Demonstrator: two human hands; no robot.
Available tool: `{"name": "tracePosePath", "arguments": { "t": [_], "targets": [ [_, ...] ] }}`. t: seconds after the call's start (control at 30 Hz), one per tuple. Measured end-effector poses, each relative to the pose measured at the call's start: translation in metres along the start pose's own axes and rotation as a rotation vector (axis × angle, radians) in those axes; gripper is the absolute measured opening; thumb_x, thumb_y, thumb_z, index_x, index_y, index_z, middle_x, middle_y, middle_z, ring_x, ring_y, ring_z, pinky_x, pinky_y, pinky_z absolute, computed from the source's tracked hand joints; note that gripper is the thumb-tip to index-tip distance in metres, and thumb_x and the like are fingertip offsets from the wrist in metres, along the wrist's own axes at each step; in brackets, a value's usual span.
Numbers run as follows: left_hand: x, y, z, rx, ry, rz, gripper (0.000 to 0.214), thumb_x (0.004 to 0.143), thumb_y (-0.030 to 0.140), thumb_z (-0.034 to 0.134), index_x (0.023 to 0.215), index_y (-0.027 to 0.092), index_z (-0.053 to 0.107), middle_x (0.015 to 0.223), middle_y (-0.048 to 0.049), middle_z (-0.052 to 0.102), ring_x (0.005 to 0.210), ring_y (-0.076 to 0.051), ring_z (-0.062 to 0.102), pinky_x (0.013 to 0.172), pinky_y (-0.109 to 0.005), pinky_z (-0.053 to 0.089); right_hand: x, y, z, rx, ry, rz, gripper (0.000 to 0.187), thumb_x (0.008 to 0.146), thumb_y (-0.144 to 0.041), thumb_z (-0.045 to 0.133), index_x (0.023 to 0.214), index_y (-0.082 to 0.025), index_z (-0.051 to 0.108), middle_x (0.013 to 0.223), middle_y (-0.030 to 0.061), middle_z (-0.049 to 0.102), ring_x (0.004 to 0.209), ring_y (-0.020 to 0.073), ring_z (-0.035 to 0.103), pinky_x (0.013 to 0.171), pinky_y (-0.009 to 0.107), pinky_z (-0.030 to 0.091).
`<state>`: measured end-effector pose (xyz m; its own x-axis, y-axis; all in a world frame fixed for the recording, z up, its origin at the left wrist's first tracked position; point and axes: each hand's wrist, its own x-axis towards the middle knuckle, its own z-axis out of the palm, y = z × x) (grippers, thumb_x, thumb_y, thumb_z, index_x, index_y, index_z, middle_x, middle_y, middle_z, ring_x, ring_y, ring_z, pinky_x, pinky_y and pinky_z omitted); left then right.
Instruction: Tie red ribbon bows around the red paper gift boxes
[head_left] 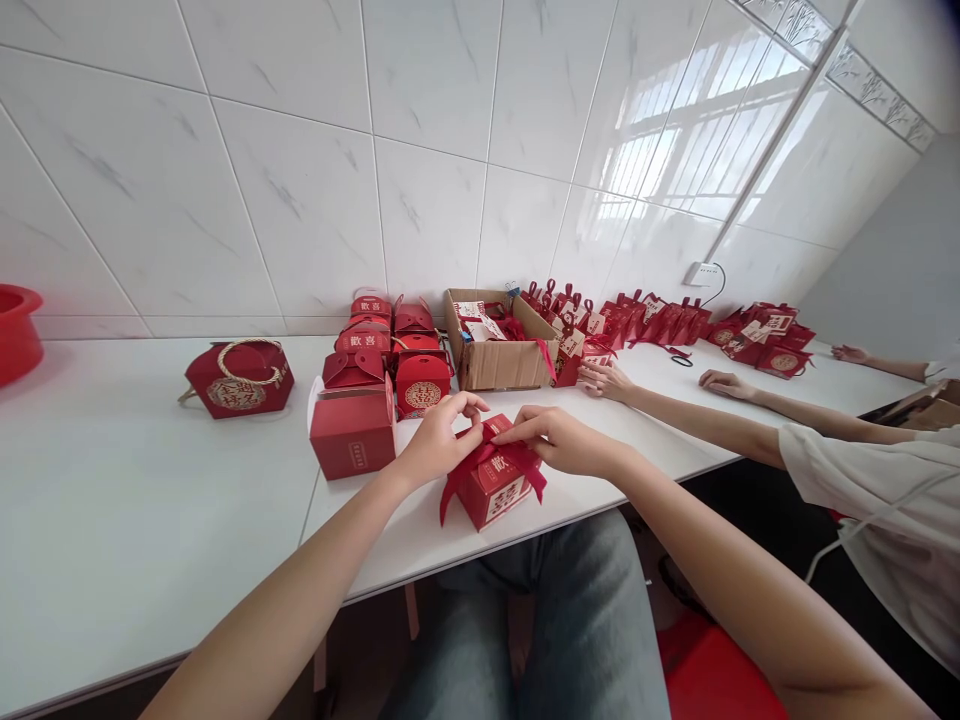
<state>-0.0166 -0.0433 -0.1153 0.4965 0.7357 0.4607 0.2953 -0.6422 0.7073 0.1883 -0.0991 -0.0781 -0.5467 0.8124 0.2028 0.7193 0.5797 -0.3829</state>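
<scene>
A small red gift box [480, 492] with gold and white characters stands near the table's front edge, directly before me. Dark red ribbon [529, 462] is tied in a bow on its top, and its tails hang over the sides. My left hand [444, 436] pinches the ribbon at the left of the bow, thumb and forefinger closed. From the right, my right hand [559, 438] has its fingers closed on the other side of the bow. The knot itself is partly hidden by my fingers.
Red boxes [352, 430] are grouped to the left, with a rope-handled box [240, 380] farther out. Behind stands a cardboard carton [502, 365] of ribbons and cards. A co-worker's hand [606, 380] rests at the right, near scissors [681, 360] and rows of red boxes [622, 320].
</scene>
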Motion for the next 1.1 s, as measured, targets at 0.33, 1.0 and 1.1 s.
{"name": "tracePosePath", "arguments": {
  "t": [0.33,1.0,1.1],
  "targets": [
    [0.002,0.002,-0.001,-0.138,0.001,-0.157,0.021,0.078,0.030,0.054,0.095,0.018,0.059,0.090,-0.0056,0.063,0.088,-0.020,0.060,0.077,-0.033,0.050,-0.002,0.005,-0.009,0.008,-0.061,-0.105,0.056,0.079,0.004,0.038,0.117,-0.028,0.065,0.085,0.0026,0.058,0.068,0.0111,0.054,0.066,0.024,0.048],
    [-0.001,0.000,0.000,-0.117,-0.204,-0.014,0.016,0.080,0.022,0.054,0.092,0.020,0.064,0.101,-0.0064,0.059,0.098,-0.021,0.058,0.092,-0.036,0.045,-0.011,0.020,-0.005,0.316,0.054,0.039,0.029,0.090,-0.018,0.044,0.115,-0.020,0.059,0.108,0.0076,0.064,0.083,0.0143,0.062,0.073,0.029,0.051],
    [-0.002,0.001,0.000,-0.095,-0.183,-0.014,0.015,0.078,0.021,0.054,0.092,0.020,0.059,0.098,-0.0051,0.058,0.093,-0.020,0.056,0.088,-0.036,0.045,-0.017,0.025,-0.007,0.375,0.017,0.080,0.023,0.090,-0.025,0.048,0.110,-0.020,0.059,0.105,0.0070,0.063,0.081,0.0142,0.060,0.074,0.030,0.051]
  ]
}}
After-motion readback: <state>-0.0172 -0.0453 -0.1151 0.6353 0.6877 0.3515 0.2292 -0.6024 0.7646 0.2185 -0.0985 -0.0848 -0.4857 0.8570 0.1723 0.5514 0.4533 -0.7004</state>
